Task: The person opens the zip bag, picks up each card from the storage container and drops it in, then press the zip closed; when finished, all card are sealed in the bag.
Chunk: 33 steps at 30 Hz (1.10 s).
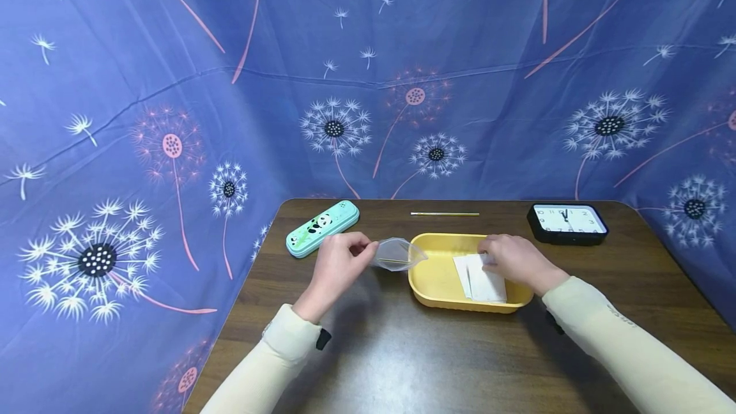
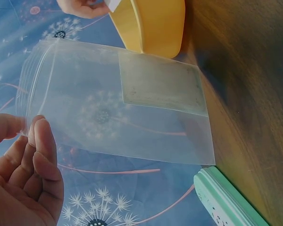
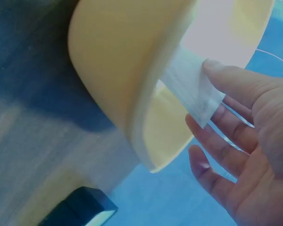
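Note:
My left hand [image 1: 339, 264] pinches a clear zip-top bag [image 2: 85, 127] at its zipper edge, left of the yellow basket [image 1: 432, 270]. In the left wrist view a pale flat rectangle [image 2: 162, 84] shows inside the bag, at the end away from the fingers. My right hand [image 1: 514, 259] reaches over the basket's right side. Between its thumb and fingers it holds a flat white packet [image 3: 193, 89] by one end. Another white packet [image 1: 462, 273] lies partly under that one in the basket.
Behind the left hand lies a mint-green panda case [image 1: 322, 229]. A thin gold stick [image 1: 444, 214] lies near the table's back edge. Right of the basket sits a black-framed clock [image 1: 568, 223]. A blue dandelion-print cloth [image 1: 489, 82] hangs behind the wooden table [image 1: 425, 363].

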{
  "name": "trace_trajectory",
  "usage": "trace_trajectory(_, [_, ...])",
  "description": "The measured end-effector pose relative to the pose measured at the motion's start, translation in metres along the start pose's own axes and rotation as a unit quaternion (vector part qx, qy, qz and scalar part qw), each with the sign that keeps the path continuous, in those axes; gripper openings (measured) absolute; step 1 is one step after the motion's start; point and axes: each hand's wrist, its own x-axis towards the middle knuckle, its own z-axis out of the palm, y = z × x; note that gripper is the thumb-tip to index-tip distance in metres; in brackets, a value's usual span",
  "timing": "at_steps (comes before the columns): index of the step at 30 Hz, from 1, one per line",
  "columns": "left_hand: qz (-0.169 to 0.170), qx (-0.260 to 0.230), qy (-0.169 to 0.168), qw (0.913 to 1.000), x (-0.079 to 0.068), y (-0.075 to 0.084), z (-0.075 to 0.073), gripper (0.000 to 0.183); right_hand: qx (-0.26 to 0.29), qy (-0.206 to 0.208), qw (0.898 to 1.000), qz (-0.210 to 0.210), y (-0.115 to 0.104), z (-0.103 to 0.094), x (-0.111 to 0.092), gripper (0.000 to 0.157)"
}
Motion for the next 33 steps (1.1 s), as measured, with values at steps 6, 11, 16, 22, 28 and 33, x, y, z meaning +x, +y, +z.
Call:
trace_trajectory(6, [0.001,0.001,-0.002,1.0,0.0,0.0,0.0,0.015,-0.002,0.015,1.0,-0.011,-0.003,-0.013,-0.003,0.013])
trace_trajectory(11, [0.001,0.001,-0.003,1.0,0.0,-0.001,-0.001,0.015,0.001,0.024,0.999,-0.02,-0.004,-0.022,-0.005,0.015])
trace_trajectory(16, [0.003,-0.001,-0.003,1.0,0.0,-0.001,-0.001,0.015,0.012,0.009,1.0,-0.014,-0.008,-0.031,-0.005,0.013])
trace_trajectory(22, [0.002,-0.001,-0.002,1.0,0.0,0.0,-0.001,0.015,0.019,0.028,0.999,-0.024,-0.013,-0.039,-0.005,0.017])
trace_trajectory(28, [0.002,-0.001,-0.003,1.0,0.0,0.0,-0.001,0.014,0.03,0.074,0.997,-0.02,-0.018,-0.043,-0.001,0.017])
trace_trajectory(33, [0.002,0.0,-0.004,1.0,0.0,0.0,-0.002,0.014,0.035,0.118,0.992,-0.025,-0.024,-0.05,0.002,0.015])
